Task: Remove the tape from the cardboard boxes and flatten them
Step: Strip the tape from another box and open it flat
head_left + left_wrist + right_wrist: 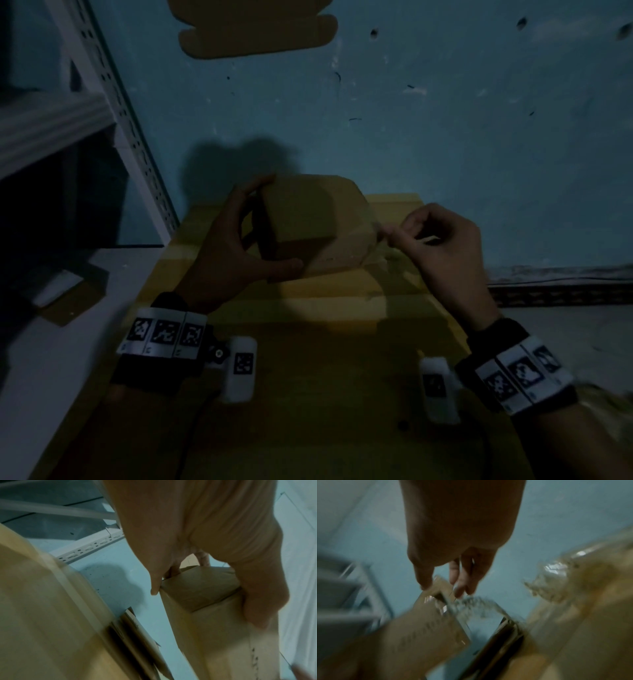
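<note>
Brown cardboard box (308,222), small and still formed, held just above a larger yellow-brown carton (308,342) serving here as the bench. Left hand (229,246) clamped on the box's left end: thumb along the near lower edge, fingers over the far top edge, confirmed in the left wrist view (197,595). Right hand (442,240) just beside the box's right end, thumb and forefinger pressed together on a strip of clear tape (378,228) stretched from that end. Tape strip visible as a crinkled translucent band in the right wrist view (471,603); extent of remaining adhesion not discernible through blur.

Key relation: box lying directly left of the right grip, long axis running left to right between the two hands, tape leaving the right-hand face. Right hand nearer the tape; left hand acting as anchor. Judged step: peeling in progress, flattening not yet begun. Likely requirement: pull rightward along the box's long axis, against the left hand's hold.

Flattened cardboard piece (257,31) lying well apart on the blue floor. Crumpled tape (556,582) seen at right in the right wrist view. Lighting dim throughout.
</note>
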